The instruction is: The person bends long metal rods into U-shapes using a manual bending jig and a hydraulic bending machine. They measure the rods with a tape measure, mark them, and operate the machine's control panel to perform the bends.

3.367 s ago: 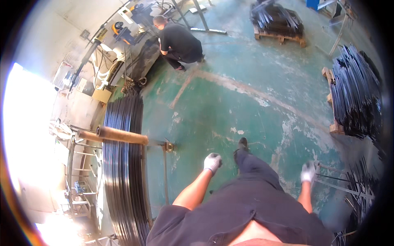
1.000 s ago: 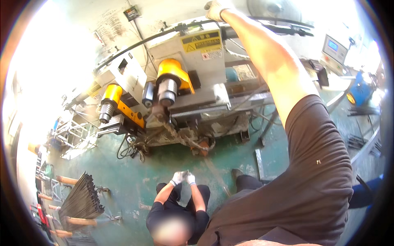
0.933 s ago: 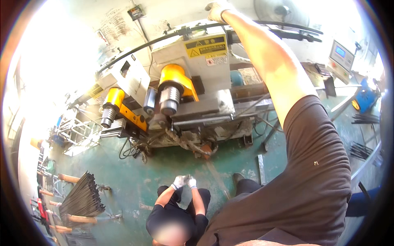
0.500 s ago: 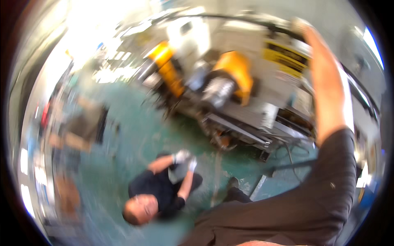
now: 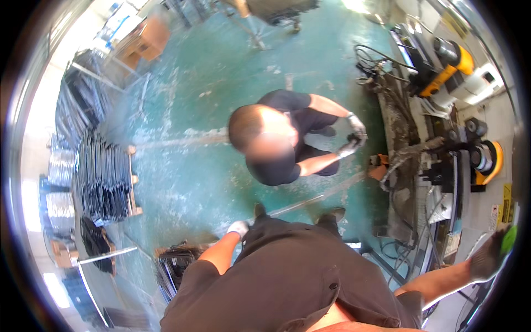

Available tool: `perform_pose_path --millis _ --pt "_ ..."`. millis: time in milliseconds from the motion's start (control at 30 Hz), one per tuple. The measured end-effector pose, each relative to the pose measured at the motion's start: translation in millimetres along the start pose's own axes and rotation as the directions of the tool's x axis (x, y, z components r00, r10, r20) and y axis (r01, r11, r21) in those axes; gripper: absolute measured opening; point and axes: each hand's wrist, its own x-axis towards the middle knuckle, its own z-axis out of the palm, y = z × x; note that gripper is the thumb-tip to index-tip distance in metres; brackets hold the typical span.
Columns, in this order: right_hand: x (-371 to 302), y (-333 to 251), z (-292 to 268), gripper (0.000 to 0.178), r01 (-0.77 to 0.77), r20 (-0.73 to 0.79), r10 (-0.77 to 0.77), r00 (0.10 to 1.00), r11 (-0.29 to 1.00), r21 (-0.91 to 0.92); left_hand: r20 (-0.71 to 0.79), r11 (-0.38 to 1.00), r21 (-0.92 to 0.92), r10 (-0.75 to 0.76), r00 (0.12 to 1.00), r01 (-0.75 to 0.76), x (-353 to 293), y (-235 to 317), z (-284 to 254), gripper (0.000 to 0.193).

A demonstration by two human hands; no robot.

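Observation:
My left hand (image 5: 239, 228), in a whitish glove, hangs low beside my dark shirt; its fingers are too small to read. At the far right edge my right hand (image 5: 491, 257) reaches out in a dark grey glove with a bright green part. It is beside the machine's frame, and its fingers do not show clearly. The long machine (image 5: 406, 182) along the right side carries yellow-and-black units (image 5: 487, 160). A co-worker (image 5: 276, 138) in dark clothes crouches in front of me. Their white-gloved hands (image 5: 355, 135) meet around something small and dark.
Stacked dark sheet-like pieces (image 5: 102, 177) stand on a wooden pallet at the left, near wrapped silver rolls (image 5: 60, 205). Cardboard boxes (image 5: 146, 41) sit at the upper left. Cables (image 5: 368, 61) and hoses lie by the machine. Another dark stack (image 5: 177, 263) is by my left side.
My view has swung to the right edge's side, so the machine now runs down the right and the co-worker is central. My right arm is lower in the picture; my left hand has come into view.

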Motion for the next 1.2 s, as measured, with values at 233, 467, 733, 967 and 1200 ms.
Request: perform_pose_path --millis 233,467,733,967,1200 --pt "-50.4 -445.5 -128.0 0.037 -0.496 0.656 -0.341 0.674 0.449 0.743 -0.597 0.733 -0.445 0.185 0.781 -0.514 18.4 -82.3 -93.1 0.038" --pt "-116.2 -723.1 -144.4 0.033 -0.754 0.396 -0.87 0.295 0.043 0.655 -0.698 0.209 -0.657 0.194 0.689 -0.725 -35.7 -156.4 -221.9 0.036" --pt "-198.4 -928.1 -120.6 0.019 -0.749 0.347 -0.934 0.091 0.166 0.642 -0.803 0.395 -0.189 0.466 0.373 -0.899 -20.2 -203.7 -342.2 0.066" --pt "-162.6 -1042.4 -110.8 0.023 -0.641 0.437 -0.899 -0.007 0.34 0.688 -0.682 0.161 -0.59 0.425 0.595 -0.791 2.4 -245.6 -432.2 0.054" --pt "-171.1 -1069.5 -86.9 0.036 -0.679 0.724 -0.676 0.136 0.468 0.565 -0.442 0.288 -0.607 0.652 0.616 -0.741 67.2 -253.2 -498.6 0.044"
